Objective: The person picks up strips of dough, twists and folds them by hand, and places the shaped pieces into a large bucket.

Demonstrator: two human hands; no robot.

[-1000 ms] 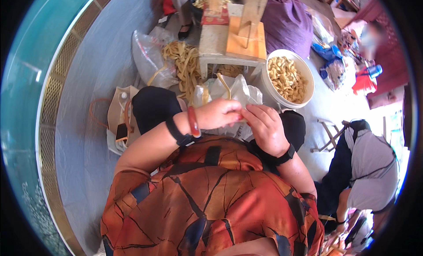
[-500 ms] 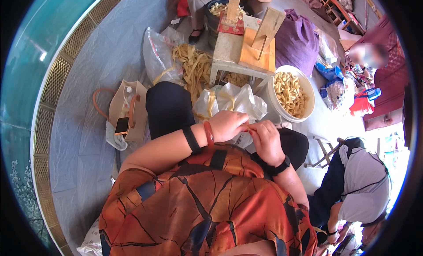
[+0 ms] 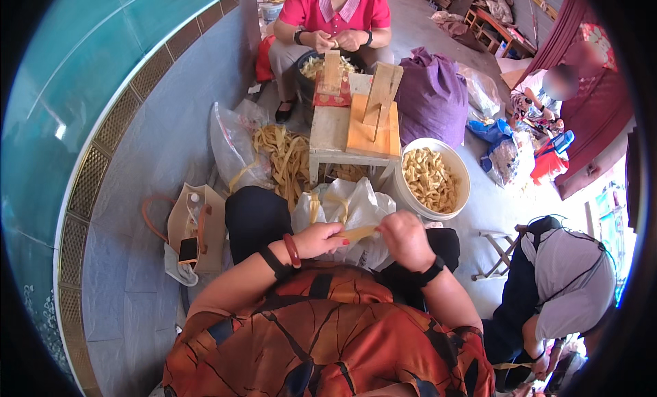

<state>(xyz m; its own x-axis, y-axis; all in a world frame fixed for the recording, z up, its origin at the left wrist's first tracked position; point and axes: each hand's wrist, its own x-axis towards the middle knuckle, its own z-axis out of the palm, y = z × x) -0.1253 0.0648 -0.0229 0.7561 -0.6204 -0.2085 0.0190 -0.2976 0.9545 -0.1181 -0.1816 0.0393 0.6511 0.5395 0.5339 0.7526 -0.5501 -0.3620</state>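
Note:
A flat pale-yellow strip is stretched between my two hands above my lap. Its left end is pinched in the fingers of my left hand. My right hand is closed at the other end of it, slightly smeared by motion. Just beyond my hands, a white plastic bag with similar strips lies across my lap. Small knotted yellow pieces fill a white bucket to the right.
Ahead stands a low wooden stool carrying a wooden stand. Beside it are a heap of strips and a purple sack. A beige handbag sits left. Across from me a person handles pieces; another person bends at right.
My hands have moved apart, and the strip now shows stretched between them. The view has tilted up, bringing more of the person opposite into sight.

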